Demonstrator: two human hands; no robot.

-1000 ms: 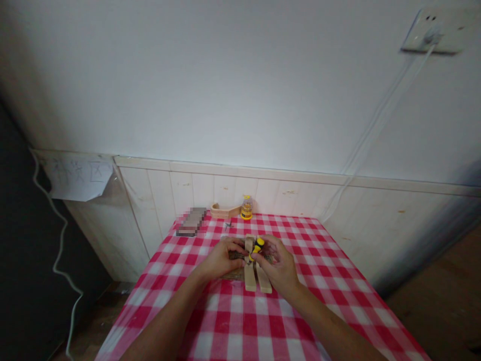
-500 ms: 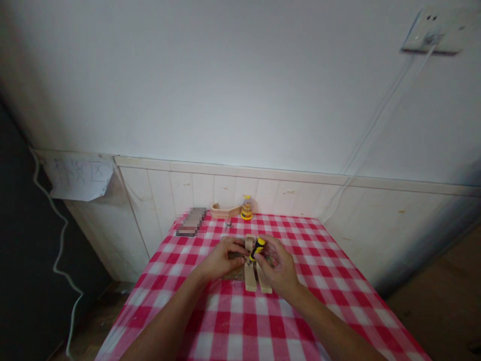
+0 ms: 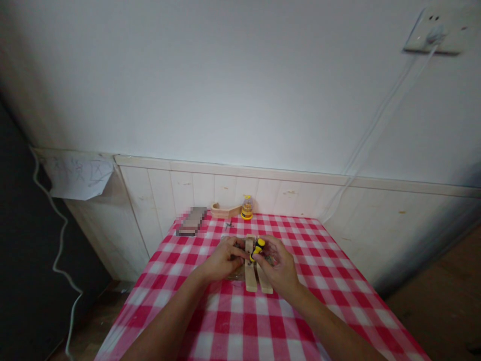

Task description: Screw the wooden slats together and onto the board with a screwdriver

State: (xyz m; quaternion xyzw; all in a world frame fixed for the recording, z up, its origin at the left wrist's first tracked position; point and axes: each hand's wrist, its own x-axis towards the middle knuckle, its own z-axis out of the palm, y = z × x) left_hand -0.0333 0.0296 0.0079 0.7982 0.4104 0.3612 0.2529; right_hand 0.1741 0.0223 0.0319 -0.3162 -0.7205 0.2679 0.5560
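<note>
A small yellow and black screwdriver [image 3: 259, 245] stands tilted over two pale wooden strips, its tip low at the left strip [image 3: 251, 283]. My right hand [image 3: 281, 266] is closed around its handle, thumb toward me. From the other side my left hand [image 3: 224, 258] reaches in with bent fingers, gripping the left strip close to the tip. The right strip [image 3: 266, 286] lies partly beneath my right hand. Under my left hand shows a clear plastic bag [image 3: 236, 276], mostly covered. Any screw at the tip is too small to make out.
A red and white checked cloth [image 3: 210, 321] covers the table. At its back stand a yellow-based bit holder [image 3: 247, 208], a curved wooden piece [image 3: 222, 211] and a blurred flat object [image 3: 192, 221]. Small dark metal pieces [image 3: 229, 226] lie nearer. A wall [image 3: 240, 100] rises behind.
The screwdriver's handle has turned slightly in my right fingers. My left fingers have shifted a little at the strip; the rest stays in place.
</note>
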